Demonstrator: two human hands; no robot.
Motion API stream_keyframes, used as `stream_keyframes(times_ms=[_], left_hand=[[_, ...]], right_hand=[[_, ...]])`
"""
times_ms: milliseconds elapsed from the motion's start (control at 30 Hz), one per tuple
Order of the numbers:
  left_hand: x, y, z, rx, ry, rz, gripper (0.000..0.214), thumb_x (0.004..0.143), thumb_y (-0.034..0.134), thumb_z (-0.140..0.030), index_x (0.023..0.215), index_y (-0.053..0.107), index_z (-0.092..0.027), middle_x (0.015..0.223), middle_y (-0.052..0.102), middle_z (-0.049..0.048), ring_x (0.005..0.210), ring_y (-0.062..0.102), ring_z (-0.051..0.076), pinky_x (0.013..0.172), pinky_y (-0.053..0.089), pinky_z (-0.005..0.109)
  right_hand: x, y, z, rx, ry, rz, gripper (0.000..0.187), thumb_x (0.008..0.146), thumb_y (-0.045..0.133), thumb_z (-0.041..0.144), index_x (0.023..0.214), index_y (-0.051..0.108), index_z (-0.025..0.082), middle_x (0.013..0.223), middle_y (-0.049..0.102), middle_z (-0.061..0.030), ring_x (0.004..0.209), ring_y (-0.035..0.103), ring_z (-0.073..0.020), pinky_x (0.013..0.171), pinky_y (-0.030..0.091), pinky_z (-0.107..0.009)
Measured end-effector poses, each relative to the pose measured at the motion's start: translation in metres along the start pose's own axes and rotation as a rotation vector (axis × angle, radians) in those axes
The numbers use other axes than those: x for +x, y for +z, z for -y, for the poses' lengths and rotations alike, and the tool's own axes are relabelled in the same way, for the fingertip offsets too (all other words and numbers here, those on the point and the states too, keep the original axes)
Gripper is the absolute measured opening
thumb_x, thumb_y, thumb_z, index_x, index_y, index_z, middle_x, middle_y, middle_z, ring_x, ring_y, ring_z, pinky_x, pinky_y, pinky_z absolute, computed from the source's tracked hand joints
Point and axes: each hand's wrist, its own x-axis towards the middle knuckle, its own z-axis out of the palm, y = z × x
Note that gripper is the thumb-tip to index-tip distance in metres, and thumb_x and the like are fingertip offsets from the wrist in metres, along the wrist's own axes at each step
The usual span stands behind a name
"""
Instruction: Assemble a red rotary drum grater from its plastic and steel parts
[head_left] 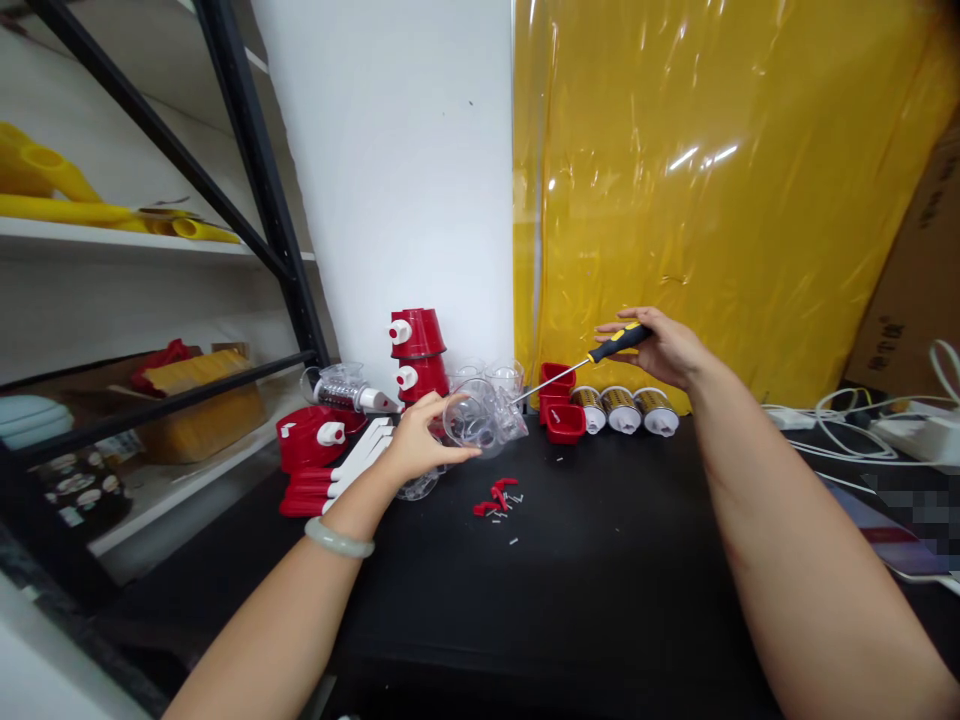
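My left hand [421, 436] grips a clear plastic housing [471, 418], tilted on its side above the black table. In my right hand [664, 345] is a screwdriver [619, 342] with a black and yellow handle. Its long metal shaft slants down to the left, and the tip meets the far end of the clear housing; I cannot tell whether it sits on a screw. Below the hands, small red plastic parts [496, 495] lie among several loose screws [514, 541].
Stacked red bases [420, 350] with white knobs stand at the back. White-and-red handles [360, 460] lie at left near another red base [304, 440]. Metal drum graters [621, 410] and red trays [565, 424] line the back right. White cables [832, 420] tangle at right; a black-framed shelf [259, 140] rises left.
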Motion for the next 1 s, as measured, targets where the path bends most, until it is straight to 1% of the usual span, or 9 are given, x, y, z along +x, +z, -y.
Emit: stream_keyframes(times_ms=[100, 200, 267, 367, 533, 633, 733, 867, 1000], left_hand=[[0.000, 0.001, -0.003, -0.012, 0.017, 0.012, 0.076, 0.058, 0.085, -0.047, 0.126, 0.062, -0.020, 0.085, 0.050, -0.0008, 0.079, 0.053, 0.017, 0.076, 0.047, 0.030], [-0.001, 0.002, -0.008, -0.043, 0.026, 0.022, 0.075, 0.059, 0.085, -0.046, 0.125, 0.062, -0.020, 0.086, 0.051, -0.0008, 0.079, 0.055, 0.017, 0.076, 0.048, 0.030], [0.000, 0.001, -0.010, -0.050, 0.029, 0.020, 0.074, 0.060, 0.085, -0.046, 0.126, 0.062, -0.021, 0.086, 0.052, -0.0010, 0.079, 0.056, 0.017, 0.076, 0.049, 0.031], [-0.001, 0.000, -0.010, -0.049, 0.008, -0.003, 0.074, 0.060, 0.084, -0.046, 0.126, 0.062, -0.022, 0.086, 0.054, -0.0008, 0.079, 0.057, 0.017, 0.076, 0.050, 0.032], [-0.001, 0.013, -0.008, -0.217, -0.146, -0.074, 0.070, 0.058, 0.085, -0.043, 0.121, 0.064, -0.018, 0.096, 0.063, 0.0045, 0.089, 0.064, 0.022, 0.085, 0.052, 0.038], [0.001, 0.029, -0.012, -0.483, -0.353, -0.090, 0.067, 0.059, 0.085, -0.040, 0.117, 0.063, -0.013, 0.099, 0.069, 0.0083, 0.094, 0.067, 0.023, 0.093, 0.051, 0.043], [0.005, 0.047, -0.018, -0.691, -0.513, -0.086, 0.061, 0.059, 0.086, -0.036, 0.110, 0.062, -0.013, 0.103, 0.071, 0.0108, 0.098, 0.068, 0.023, 0.095, 0.052, 0.043], [0.012, 0.067, -0.026, -0.832, -0.605, -0.087, 0.061, 0.055, 0.089, -0.027, 0.105, 0.055, -0.015, 0.109, 0.067, 0.0122, 0.102, 0.067, 0.024, 0.086, 0.056, 0.040], [0.020, 0.084, -0.036, -0.902, -0.573, -0.173, 0.094, 0.052, 0.090, -0.020, 0.127, 0.033, -0.023, 0.101, 0.064, 0.0060, 0.098, 0.068, 0.024, 0.082, 0.058, 0.042]], right_hand=[[0.002, 0.004, 0.000, -0.090, -0.061, -0.088, 0.022, 0.090, 0.053, 0.041, 0.087, 0.057, 0.020, 0.065, 0.069, -0.0026, 0.063, 0.071, -0.0170, 0.059, 0.057, -0.029], [0.008, 0.011, 0.000, -0.200, -0.081, -0.312, 0.034, 0.093, 0.050, 0.041, 0.068, 0.056, 0.017, 0.044, 0.055, 0.0013, 0.033, 0.053, -0.0108, 0.035, 0.044, -0.020], [0.010, 0.015, 0.003, -0.206, -0.074, -0.477, 0.038, 0.095, 0.045, 0.037, 0.064, 0.054, 0.018, 0.040, 0.049, 0.0030, 0.029, 0.046, -0.0091, 0.032, 0.040, -0.019], [0.008, 0.015, 0.012, -0.132, -0.063, -0.661, 0.035, 0.095, 0.042, 0.030, 0.063, 0.052, 0.017, 0.042, 0.045, 0.0053, 0.029, 0.041, -0.0066, 0.035, 0.042, -0.019], [-0.001, -0.007, 0.038, -0.134, -0.110, -0.820, 0.034, 0.096, 0.033, 0.027, 0.066, 0.048, 0.018, 0.046, 0.044, 0.0057, 0.033, 0.039, -0.0061, 0.037, 0.039, -0.018], [-0.009, -0.022, 0.051, -0.194, -0.102, -0.802, 0.032, 0.094, 0.035, 0.028, 0.067, 0.048, 0.019, 0.047, 0.046, 0.0042, 0.035, 0.041, -0.0082, 0.037, 0.039, -0.020], [-0.014, -0.026, 0.057, -0.306, -0.086, -0.708, 0.028, 0.089, 0.045, 0.029, 0.064, 0.053, 0.018, 0.048, 0.050, 0.0024, 0.035, 0.044, -0.0096, 0.037, 0.039, -0.022], [-0.014, -0.017, 0.051, -0.452, -0.076, -0.566, 0.027, 0.083, 0.053, 0.028, 0.057, 0.052, 0.019, 0.043, 0.049, 0.0019, 0.035, 0.047, -0.0113, 0.036, 0.038, -0.022], [-0.011, -0.005, 0.039, -0.716, -0.047, -0.364, 0.030, 0.083, 0.050, 0.032, 0.055, 0.048, 0.021, 0.040, 0.049, 0.0020, 0.033, 0.047, -0.0123, 0.036, 0.037, -0.023]])
